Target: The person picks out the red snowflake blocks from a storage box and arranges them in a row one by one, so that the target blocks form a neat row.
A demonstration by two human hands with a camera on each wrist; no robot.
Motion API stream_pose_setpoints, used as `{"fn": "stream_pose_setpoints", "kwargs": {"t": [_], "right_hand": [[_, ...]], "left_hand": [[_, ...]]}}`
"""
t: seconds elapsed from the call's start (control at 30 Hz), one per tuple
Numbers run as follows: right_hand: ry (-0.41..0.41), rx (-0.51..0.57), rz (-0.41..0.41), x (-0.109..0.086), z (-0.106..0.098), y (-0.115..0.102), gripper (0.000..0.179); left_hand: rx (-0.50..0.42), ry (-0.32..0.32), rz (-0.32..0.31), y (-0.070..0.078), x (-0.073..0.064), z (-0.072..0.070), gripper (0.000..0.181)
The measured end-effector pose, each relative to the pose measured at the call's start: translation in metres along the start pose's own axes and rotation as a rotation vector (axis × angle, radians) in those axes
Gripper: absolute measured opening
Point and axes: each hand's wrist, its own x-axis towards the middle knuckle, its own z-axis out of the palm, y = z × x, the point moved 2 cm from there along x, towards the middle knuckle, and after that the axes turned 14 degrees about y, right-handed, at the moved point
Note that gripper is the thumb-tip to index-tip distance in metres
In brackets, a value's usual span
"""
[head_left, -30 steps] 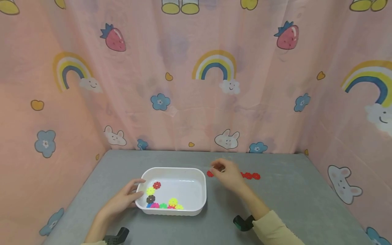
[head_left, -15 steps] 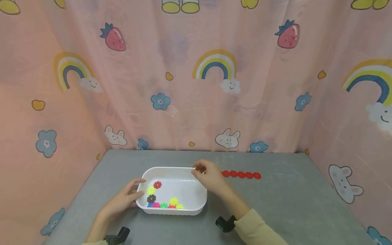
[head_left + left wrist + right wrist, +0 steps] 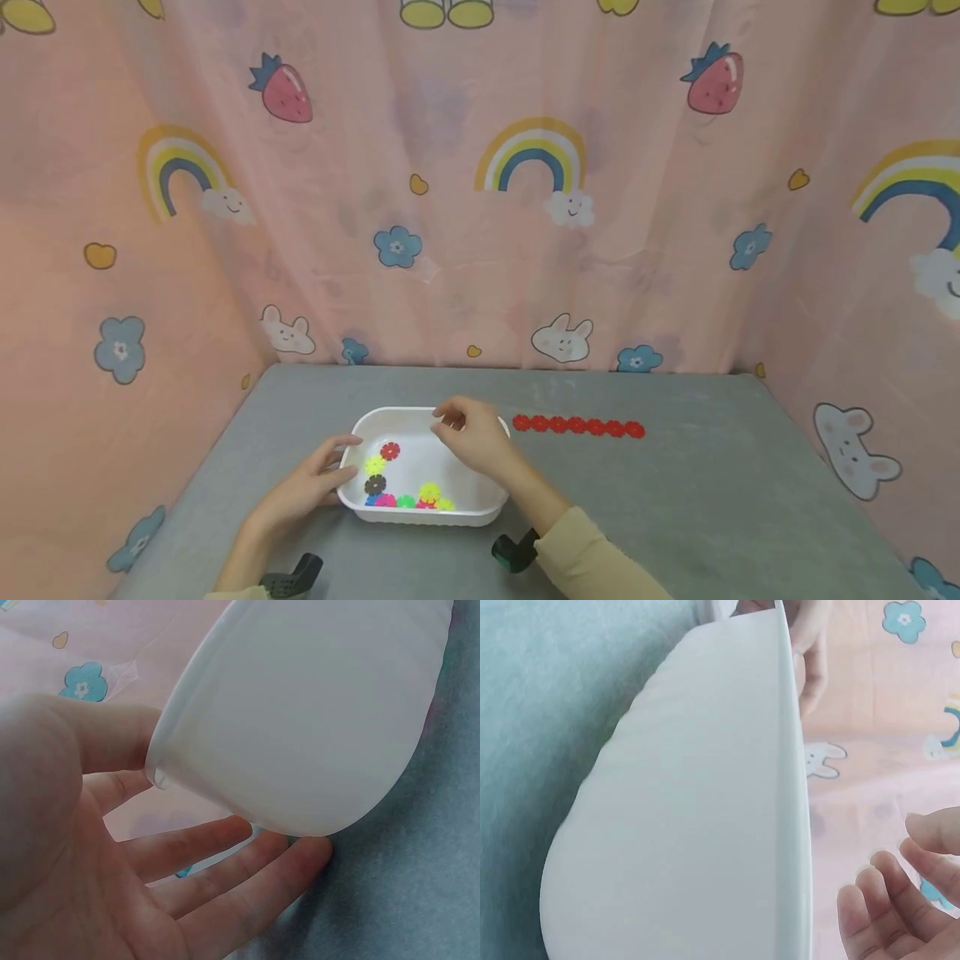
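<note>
The white plastic tub (image 3: 423, 517) stands on the grey table with its left rim in my left hand (image 3: 311, 479). In the left wrist view, a digit hooks over the rim of the tub (image 3: 322, 712) while other fingers lie against its outer side. My right hand (image 3: 474, 437) hovers over the tub's far right part, fingers loosely bent, holding nothing visible. Inside the tub lie flower-shaped plastic discs: a red disc (image 3: 390, 451), a yellow disc (image 3: 374, 465), a dark brown disc (image 3: 375, 484) and several others near the front wall. Right of the tub runs a straight row of red discs (image 3: 577, 425).
A pink patterned curtain (image 3: 450, 292) hangs around the back and sides of the grey table (image 3: 675, 500). Each wrist carries a black device, such as the right wrist device (image 3: 514, 552).
My right hand has moved left from the row of red discs to over the tub, uncovering the whole row. The left hand keeps its place on the tub.
</note>
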Motion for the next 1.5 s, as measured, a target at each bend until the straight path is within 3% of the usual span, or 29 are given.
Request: {"fn": "stream_pose_setpoints", "kwargs": {"t": [0.33,0.77,1.13,1.5], "right_hand": [[-0.029,-0.015,0.05,0.003,0.03,-0.001,0.021],[-0.127,-0.034,0.094,0.011,0.069,0.007,0.022],[-0.193,-0.066,0.145,0.014,0.085,0.012,0.023],[-0.213,-0.241,0.16,0.013,0.107,0.02,0.02]], "left_hand": [[-0.005,-0.018,0.016,0.001,0.002,0.001,0.052],[-0.01,-0.011,0.01,0.001,0.002,0.001,0.049],[-0.014,-0.026,0.01,0.0,0.003,0.001,0.05],[-0.017,-0.008,0.016,-0.001,0.001,-0.002,0.048]]}}
